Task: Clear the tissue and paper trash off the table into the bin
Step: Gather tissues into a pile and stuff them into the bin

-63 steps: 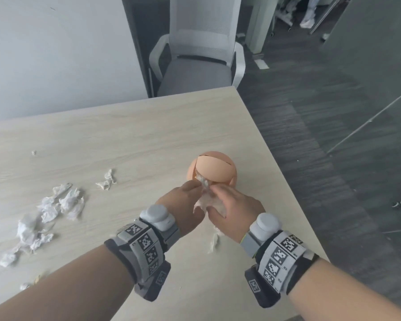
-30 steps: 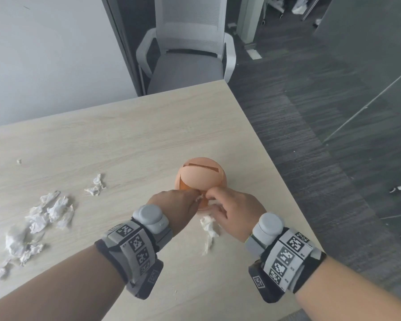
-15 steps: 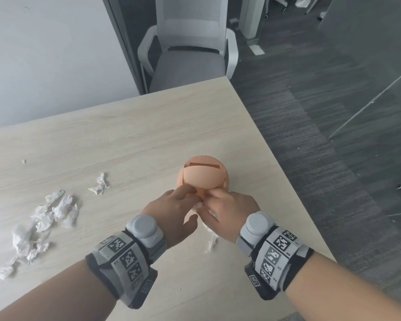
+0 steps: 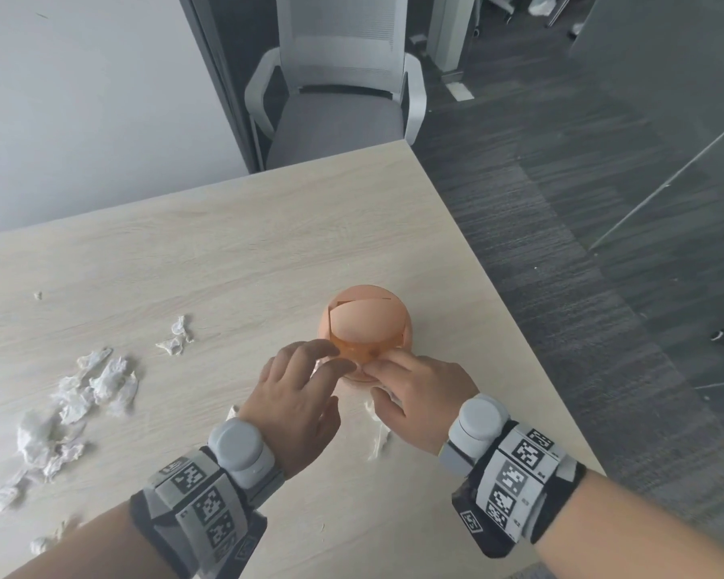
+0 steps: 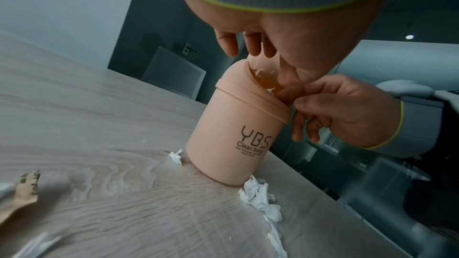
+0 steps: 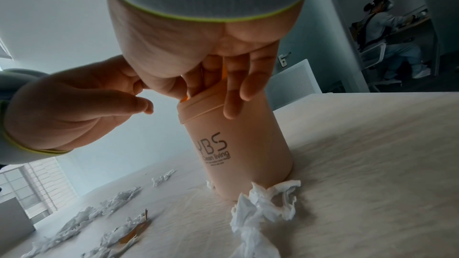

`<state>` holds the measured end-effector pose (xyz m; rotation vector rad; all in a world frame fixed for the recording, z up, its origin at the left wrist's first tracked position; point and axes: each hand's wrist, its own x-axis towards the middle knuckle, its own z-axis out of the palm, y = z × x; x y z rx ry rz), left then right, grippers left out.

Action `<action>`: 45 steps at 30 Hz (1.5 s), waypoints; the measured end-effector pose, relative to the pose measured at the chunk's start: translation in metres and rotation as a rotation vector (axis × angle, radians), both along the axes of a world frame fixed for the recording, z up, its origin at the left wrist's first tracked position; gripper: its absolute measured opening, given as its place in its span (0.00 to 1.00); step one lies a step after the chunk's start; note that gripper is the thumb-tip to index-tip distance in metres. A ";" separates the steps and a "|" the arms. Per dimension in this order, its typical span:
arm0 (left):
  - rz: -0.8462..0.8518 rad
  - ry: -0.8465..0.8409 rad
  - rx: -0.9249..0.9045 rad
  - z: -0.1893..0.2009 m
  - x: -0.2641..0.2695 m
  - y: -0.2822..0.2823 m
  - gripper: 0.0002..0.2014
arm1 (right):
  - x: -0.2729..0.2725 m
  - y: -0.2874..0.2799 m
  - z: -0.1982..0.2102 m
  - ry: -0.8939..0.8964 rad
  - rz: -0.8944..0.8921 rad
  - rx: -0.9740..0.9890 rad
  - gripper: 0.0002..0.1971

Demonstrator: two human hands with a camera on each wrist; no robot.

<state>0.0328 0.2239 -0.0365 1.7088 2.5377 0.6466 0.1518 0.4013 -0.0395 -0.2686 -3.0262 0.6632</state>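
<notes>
Both hands meet at the upright bin (image 4: 366,328) near the table's (image 4: 226,244) right edge: left hand (image 4: 299,394) loosely spread, right hand (image 4: 414,390) pushing into the flap. A crumpled tissue (image 6: 263,203) lies at the bin's base, under the right hand.

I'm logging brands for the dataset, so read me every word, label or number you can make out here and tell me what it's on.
"YBS": large dark letters on the side of the peach plastic desktop bin.
"Clean living": smaller line just beneath, same bin.
Two finer lines below that: too small to read.
Brown paper scrap with dark marks: blurred, unreadable.
Black-and-white square marker codes on the grey wristbands: patterns, no words.
</notes>
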 end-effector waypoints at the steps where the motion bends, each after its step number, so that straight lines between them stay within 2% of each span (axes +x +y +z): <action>1: 0.005 0.011 -0.004 0.001 0.001 0.001 0.27 | 0.001 0.000 0.000 0.017 -0.005 -0.005 0.15; 3: -0.042 0.036 -0.062 0.001 0.003 0.004 0.32 | 0.003 0.001 0.000 0.016 -0.007 -0.004 0.15; 7: -0.136 0.032 -0.307 0.003 0.005 0.016 0.37 | 0.005 0.003 0.000 0.058 -0.021 -0.001 0.09; 12: -0.144 0.022 -0.487 0.015 0.007 0.043 0.30 | 0.017 0.021 0.003 0.277 -0.108 -0.180 0.08; 15: -0.111 -0.043 -0.658 0.017 0.007 0.061 0.27 | 0.024 0.035 -0.001 0.305 -0.230 -0.257 0.08; 18: -0.060 -0.099 -0.741 0.015 0.006 0.078 0.23 | 0.033 0.046 -0.018 0.181 -0.346 -0.322 0.07; 22: -0.028 -0.072 -0.912 0.016 -0.006 0.096 0.14 | 0.045 0.049 -0.048 -0.062 -0.338 -0.354 0.05; 24: -0.054 -0.018 -1.009 0.015 -0.015 0.105 0.13 | 0.050 0.046 -0.058 -0.160 -0.310 -0.342 0.07; 27: 0.035 0.016 -1.078 0.018 -0.027 0.118 0.14 | 0.052 0.037 -0.066 -0.201 -0.249 -0.309 0.16; 29: 0.074 0.026 -1.068 0.023 -0.033 0.125 0.15 | 0.050 0.030 -0.070 -0.186 -0.209 -0.289 0.22; 35: -0.058 0.024 -0.836 0.019 -0.051 0.112 0.19 | 0.044 0.012 -0.087 -0.248 0.014 -0.143 0.32; 37: -0.125 -0.030 -0.691 0.020 -0.053 0.093 0.21 | 0.041 0.007 -0.094 -0.232 0.032 -0.117 0.33; 39: -0.169 -0.124 -0.442 0.025 -0.051 0.071 0.21 | 0.038 0.005 -0.101 -0.216 0.012 -0.109 0.32; 42: -0.029 -0.279 -0.144 0.033 -0.049 0.030 0.21 | 0.031 0.000 -0.112 -0.149 0.023 -0.152 0.24; 45: 0.302 -0.386 -0.089 0.025 -0.056 -0.026 0.18 | 0.016 -0.013 -0.119 -0.112 0.090 -0.223 0.15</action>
